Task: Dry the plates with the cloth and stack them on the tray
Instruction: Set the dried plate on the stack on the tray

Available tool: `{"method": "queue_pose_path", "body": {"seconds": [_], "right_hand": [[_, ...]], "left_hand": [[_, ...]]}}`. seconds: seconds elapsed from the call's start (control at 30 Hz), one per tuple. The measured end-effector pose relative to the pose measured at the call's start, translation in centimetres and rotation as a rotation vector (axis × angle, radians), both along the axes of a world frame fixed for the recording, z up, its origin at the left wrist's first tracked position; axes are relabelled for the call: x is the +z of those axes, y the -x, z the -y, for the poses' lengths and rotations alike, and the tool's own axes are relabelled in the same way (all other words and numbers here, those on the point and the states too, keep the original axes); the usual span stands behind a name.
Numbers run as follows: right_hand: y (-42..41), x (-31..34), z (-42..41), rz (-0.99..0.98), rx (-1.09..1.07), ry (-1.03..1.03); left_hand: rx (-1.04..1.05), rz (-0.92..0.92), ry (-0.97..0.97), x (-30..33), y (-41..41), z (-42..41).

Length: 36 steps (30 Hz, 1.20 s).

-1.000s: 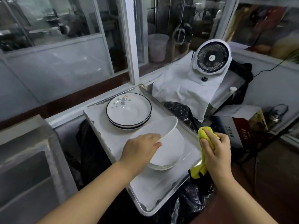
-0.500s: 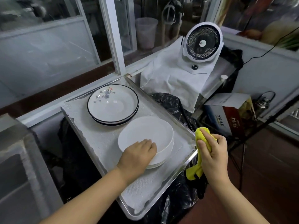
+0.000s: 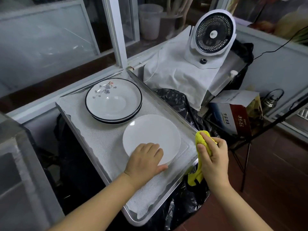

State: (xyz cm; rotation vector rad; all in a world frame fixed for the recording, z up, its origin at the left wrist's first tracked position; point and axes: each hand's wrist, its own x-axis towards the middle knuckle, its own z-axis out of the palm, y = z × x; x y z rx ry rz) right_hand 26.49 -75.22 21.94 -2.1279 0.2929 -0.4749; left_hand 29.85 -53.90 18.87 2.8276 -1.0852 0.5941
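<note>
A stack of plain white plates (image 3: 151, 130) lies flat on the near right part of the metal tray (image 3: 100, 144), which has a white liner. My left hand (image 3: 145, 159) rests on the stack's near edge, fingers on top and thumb against the rim. Behind it sits a stack of black-rimmed plates (image 3: 113, 100) with a flower print. My right hand (image 3: 213, 157) is closed around a bunched yellow cloth (image 3: 202, 137), held just off the tray's right edge and apart from the plates.
A white fan (image 3: 213, 32) stands on a white cloth at the back right. A black plastic bag (image 3: 175, 99), a cardboard box (image 3: 233, 114) and a metal kettle (image 3: 271, 99) crowd the right side. Windows run behind the tray.
The white plate, held tilted a second ago, now lies flat on its stack under my left hand. My right hand with the cloth has stayed beside the tray.
</note>
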Motion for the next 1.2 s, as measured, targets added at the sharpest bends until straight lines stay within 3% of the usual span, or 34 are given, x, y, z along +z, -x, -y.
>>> {"method": "queue_pose_path", "body": {"seconds": [0.4,0.6,0.9,1.2], "right_hand": [[-0.5,1.1,-2.1,0.007,0.095,0.018],[-0.9,2.9,-5.4,0.073,0.220,0.096],[-0.6,6.3,-20.7,0.141,0.639,0.066],[8.0,5.0,-42.1,0.159,1.083,0.117]], "left_hand": [[0.078,-0.103,0.002,-0.2,0.4,0.5],[0.149,-0.134,0.199,2.3,2.5,-3.1],[0.669,-0.126,0.389,6.1,11.3,-18.3],[1.282,-0.376,0.431,2.9,27.6,-36.5]]}}
